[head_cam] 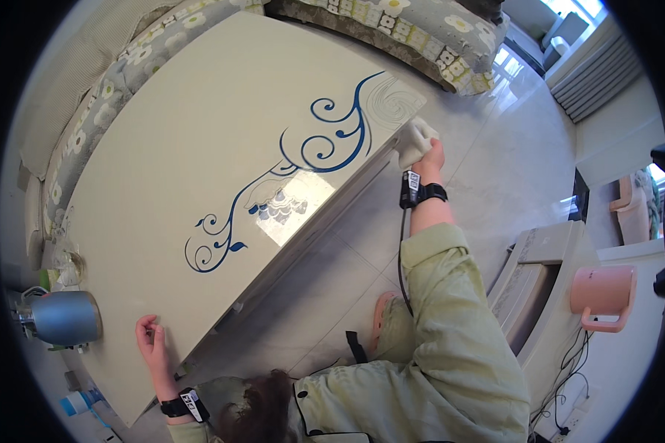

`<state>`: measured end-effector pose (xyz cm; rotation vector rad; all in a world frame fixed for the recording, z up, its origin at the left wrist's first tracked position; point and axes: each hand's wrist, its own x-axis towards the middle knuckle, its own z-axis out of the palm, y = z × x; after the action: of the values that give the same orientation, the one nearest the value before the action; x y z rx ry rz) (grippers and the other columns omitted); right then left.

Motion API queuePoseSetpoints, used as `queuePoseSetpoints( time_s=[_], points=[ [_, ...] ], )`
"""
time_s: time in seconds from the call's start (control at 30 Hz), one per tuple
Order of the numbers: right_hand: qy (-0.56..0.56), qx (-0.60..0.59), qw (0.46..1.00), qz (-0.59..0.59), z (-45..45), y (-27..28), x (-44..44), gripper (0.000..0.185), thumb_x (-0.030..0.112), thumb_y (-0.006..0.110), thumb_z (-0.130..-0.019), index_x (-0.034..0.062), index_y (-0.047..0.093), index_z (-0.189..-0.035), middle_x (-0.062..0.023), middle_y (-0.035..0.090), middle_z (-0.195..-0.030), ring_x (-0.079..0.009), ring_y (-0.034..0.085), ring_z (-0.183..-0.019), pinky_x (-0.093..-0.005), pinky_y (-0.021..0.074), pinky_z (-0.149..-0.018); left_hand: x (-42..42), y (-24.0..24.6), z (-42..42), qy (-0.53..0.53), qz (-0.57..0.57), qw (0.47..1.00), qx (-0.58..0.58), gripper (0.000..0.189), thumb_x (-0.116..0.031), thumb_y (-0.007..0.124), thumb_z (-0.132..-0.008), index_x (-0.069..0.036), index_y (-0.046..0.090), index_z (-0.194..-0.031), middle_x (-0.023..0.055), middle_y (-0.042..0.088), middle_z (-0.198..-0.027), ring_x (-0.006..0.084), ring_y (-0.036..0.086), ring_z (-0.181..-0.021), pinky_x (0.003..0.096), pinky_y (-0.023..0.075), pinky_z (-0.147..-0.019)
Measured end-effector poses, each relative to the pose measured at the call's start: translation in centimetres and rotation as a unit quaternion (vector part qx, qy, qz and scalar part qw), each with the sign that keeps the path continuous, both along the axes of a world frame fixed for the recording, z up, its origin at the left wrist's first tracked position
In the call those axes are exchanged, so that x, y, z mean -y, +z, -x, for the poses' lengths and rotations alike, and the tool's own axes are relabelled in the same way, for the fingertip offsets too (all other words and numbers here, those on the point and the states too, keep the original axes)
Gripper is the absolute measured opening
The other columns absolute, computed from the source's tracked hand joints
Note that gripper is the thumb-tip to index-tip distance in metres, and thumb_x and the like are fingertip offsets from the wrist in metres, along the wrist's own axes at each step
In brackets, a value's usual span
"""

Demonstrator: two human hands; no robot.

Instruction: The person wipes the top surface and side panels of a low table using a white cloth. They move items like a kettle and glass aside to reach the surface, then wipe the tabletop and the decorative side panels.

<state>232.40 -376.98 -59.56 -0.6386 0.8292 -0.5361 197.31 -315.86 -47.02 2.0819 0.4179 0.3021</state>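
Note:
A glossy cream table point(172, 138) with a blue scroll pattern spreads before me. My right hand point(431, 158) grips a white cloth point(414, 143) against the table's edge near its far right corner. Part of the cloth is hidden behind my fingers. At the near left end, my left hand point(152, 338) hovers over or rests lightly on the tabletop, fingers loosely curled and holding nothing; contact cannot be told. A blue kettle point(64, 317) stands to the left of that hand.
Behind the kettle is a clear glass vessel point(69, 266). A sofa with a floral cover point(102, 108) borders the table's far side. To my right, a pink mug point(601, 296) stands on a cabinet point(565, 249) with loose cables point(565, 371) beside it. A blue-capped bottle point(80, 401) is at lower left.

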Motion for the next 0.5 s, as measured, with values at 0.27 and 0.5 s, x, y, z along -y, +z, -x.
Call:
queuePoseSetpoints(
  time_s=[0.27, 0.5],
  points=[
    [0.073, 0.128, 0.989, -0.027, -0.5, -3.7, -2.3, 0.037, 0.024, 0.051, -0.084, 0.0015, 0.055, -0.113, -0.0118, 0.059, -0.105, -0.0256, 0.059, -0.093, -0.0338, 0.0483, -0.077, 0.1, 0.0, 0.5, -0.002, -0.059, 0.998, -0.013, 0.025, -0.014, 0.060, -0.083, -0.004, 0.056, -0.105, 0.0014, 0.047, -0.094, 0.0118, 0.044, -0.087, 0.0286, 0.0360, -0.088],
    [0.006, 0.059, 0.998, -0.019, 4.7, -6.5, -9.0, 0.020, 0.022, 0.055, -0.076, 0.0092, 0.056, -0.091, -0.0028, 0.052, -0.083, -0.0134, 0.044, -0.067, -0.0291, 0.0366, -0.058, -0.2, -0.4, 0.2, 0.001, -0.091, 0.996, -0.016, 0.024, -0.014, 0.061, -0.081, -0.004, 0.056, -0.103, 0.0017, 0.048, -0.094, 0.0121, 0.042, -0.082, 0.0280, 0.0359, -0.083]
  ],
)
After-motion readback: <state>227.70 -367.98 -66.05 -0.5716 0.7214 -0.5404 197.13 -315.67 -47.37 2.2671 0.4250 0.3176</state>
